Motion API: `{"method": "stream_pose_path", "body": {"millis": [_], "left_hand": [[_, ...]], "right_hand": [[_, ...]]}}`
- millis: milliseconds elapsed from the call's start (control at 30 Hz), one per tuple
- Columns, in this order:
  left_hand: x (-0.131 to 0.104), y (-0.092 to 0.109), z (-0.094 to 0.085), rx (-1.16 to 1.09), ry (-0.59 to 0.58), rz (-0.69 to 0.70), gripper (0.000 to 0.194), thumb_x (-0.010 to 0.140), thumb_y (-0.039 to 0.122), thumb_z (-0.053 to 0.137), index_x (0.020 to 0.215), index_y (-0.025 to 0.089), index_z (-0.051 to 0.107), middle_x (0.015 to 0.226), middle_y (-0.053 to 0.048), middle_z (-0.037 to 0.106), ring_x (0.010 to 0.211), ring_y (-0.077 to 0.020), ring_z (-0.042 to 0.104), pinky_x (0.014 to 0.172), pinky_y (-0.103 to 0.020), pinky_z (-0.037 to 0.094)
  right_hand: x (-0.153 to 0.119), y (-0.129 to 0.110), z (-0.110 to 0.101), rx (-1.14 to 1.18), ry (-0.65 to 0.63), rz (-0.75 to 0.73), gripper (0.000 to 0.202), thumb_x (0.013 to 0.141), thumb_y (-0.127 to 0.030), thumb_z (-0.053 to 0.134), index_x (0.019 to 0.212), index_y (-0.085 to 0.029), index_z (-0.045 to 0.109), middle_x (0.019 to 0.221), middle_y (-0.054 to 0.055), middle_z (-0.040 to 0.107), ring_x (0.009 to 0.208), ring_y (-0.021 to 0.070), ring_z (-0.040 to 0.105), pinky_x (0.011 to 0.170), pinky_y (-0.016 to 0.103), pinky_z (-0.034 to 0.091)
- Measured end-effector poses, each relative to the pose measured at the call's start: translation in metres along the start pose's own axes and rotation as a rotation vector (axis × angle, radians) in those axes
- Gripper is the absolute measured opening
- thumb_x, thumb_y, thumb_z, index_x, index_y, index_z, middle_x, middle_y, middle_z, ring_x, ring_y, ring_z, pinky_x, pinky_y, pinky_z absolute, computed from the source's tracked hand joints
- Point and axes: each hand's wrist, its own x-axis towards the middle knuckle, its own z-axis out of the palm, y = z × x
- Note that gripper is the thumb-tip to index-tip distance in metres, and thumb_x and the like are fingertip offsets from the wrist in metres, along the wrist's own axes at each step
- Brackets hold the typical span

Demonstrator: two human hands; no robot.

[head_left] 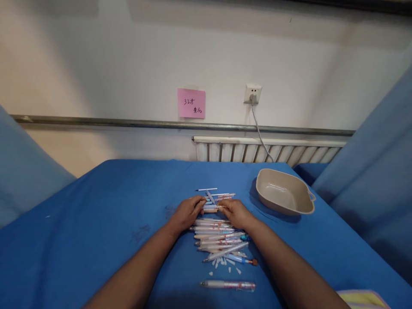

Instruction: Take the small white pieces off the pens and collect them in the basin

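My left hand (188, 211) and my right hand (237, 212) face each other over the blue-covered table, fingers curled in. Between them lie a few short pale pen barrels (210, 207), lavender and peach, pinched at their ends; exact fingertip contact is partly hidden. Just beyond the fingers are more pen parts (225, 196) and a thin white refill (206, 189). Nearer to me, a row of pens (214, 231) with clear and red-patterned barrels lies side by side. Small white cone-shaped tips (222, 261) are scattered below the row, and one separate pen (228, 285) lies closest.
A beige plastic basin (283, 192) stands at the back right on the blue cloth (106, 227). A yellow cloth (360, 299) shows at the lower right. Behind the table are a radiator (231, 151), a plugged-in cable (260, 133) and a pink note (191, 103). Blue curtains (373, 163) hang at both sides.
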Motion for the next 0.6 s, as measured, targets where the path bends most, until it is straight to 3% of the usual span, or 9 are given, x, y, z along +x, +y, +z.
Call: {"method": "stream_pose_path", "body": {"millis": [133,200,367,500,600], "left_hand": [[-0.0012,-0.0008,0.0012,-0.006,0.085,0.057,0.042,0.081,0.038,0.052,0.119,0.019,0.052,0.104,-0.006,0.063,0.094,-0.0193,0.058,0.085,-0.029,0.042],[-0.0017,-0.0010,0.0013,-0.011,0.067,0.074,0.042,0.081,0.037,0.052,0.119,0.020,0.052,0.099,-0.005,0.064,0.091,-0.0187,0.058,0.084,-0.029,0.043],[-0.0014,0.0010,-0.0003,-0.015,-0.025,-0.073,0.037,0.090,0.037,0.033,0.116,0.022,0.055,0.074,-0.002,0.066,0.076,-0.0177,0.061,0.075,-0.029,0.044],[-0.0017,0.0027,0.0003,-0.036,0.060,0.036,0.046,0.081,0.038,0.051,0.123,0.020,0.049,0.103,-0.007,0.063,0.094,-0.0197,0.057,0.086,-0.031,0.042],[-0.0024,0.0037,0.0004,-0.044,0.053,0.049,0.045,0.080,0.036,0.052,0.122,0.020,0.049,0.097,-0.005,0.064,0.089,-0.0187,0.058,0.083,-0.030,0.043]], "right_hand": [[-0.0007,0.0008,-0.0006,-0.025,-0.011,-0.005,0.023,0.089,-0.027,0.043,0.100,-0.021,0.063,0.088,0.004,0.067,0.081,0.0157,0.060,0.070,0.023,0.041],[-0.0010,0.0009,-0.0011,-0.025,-0.015,-0.001,0.023,0.089,-0.027,0.043,0.100,-0.021,0.063,0.088,0.004,0.067,0.081,0.0156,0.060,0.070,0.023,0.041],[-0.0007,-0.0006,-0.0018,-0.022,-0.026,-0.003,0.024,0.089,-0.028,0.044,0.102,-0.021,0.063,0.090,0.004,0.068,0.083,0.0157,0.061,0.073,0.024,0.042],[-0.0003,-0.0031,-0.0018,0.013,-0.030,0.013,0.024,0.089,-0.028,0.044,0.101,-0.020,0.063,0.089,0.003,0.068,0.082,0.0155,0.060,0.071,0.024,0.042],[0.0003,-0.0023,-0.0022,0.032,-0.018,0.030,0.023,0.089,-0.027,0.044,0.099,-0.020,0.063,0.086,0.003,0.067,0.078,0.0146,0.060,0.067,0.023,0.041]]}}
